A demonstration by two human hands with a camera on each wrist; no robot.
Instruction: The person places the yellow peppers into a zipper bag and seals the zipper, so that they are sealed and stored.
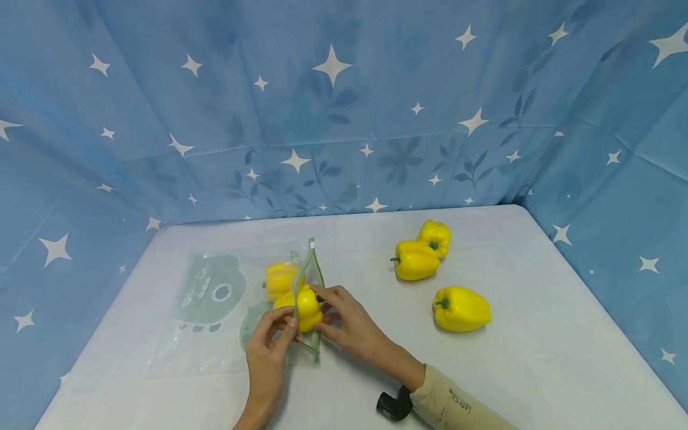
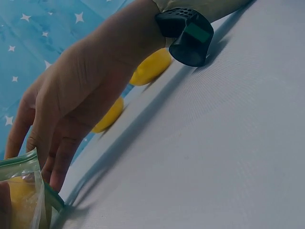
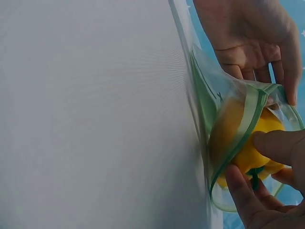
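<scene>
A clear zip bag (image 1: pixel 206 352) with green printing and a green zip edge lies on its side, its mouth spread toward the right. Inside it is one yellow bell pepper (image 1: pixel 281 279). A second yellow bell pepper (image 1: pixel 309 310) sits in the mouth, its green stem facing outward in the right wrist view. My right hand (image 1: pixel 352 322) holds this pepper by its stem end, thumb and fingers around it (image 3: pixel 259 155). With thumb and fingers, my left hand (image 1: pixel 271 346) pinches the near lip of the bag's mouth beside the pepper.
On the white table (image 1: pixel 537 358), three more yellow bell peppers lie to the right: one pepper (image 1: pixel 435 236) at the back, another (image 1: pixel 416 261) against it, and one (image 1: pixel 462 309) nearer. A black wrist camera (image 1: pixel 395 405) sits at my right sleeve. Blue star-patterned curtains (image 1: pixel 344 119) surround the table.
</scene>
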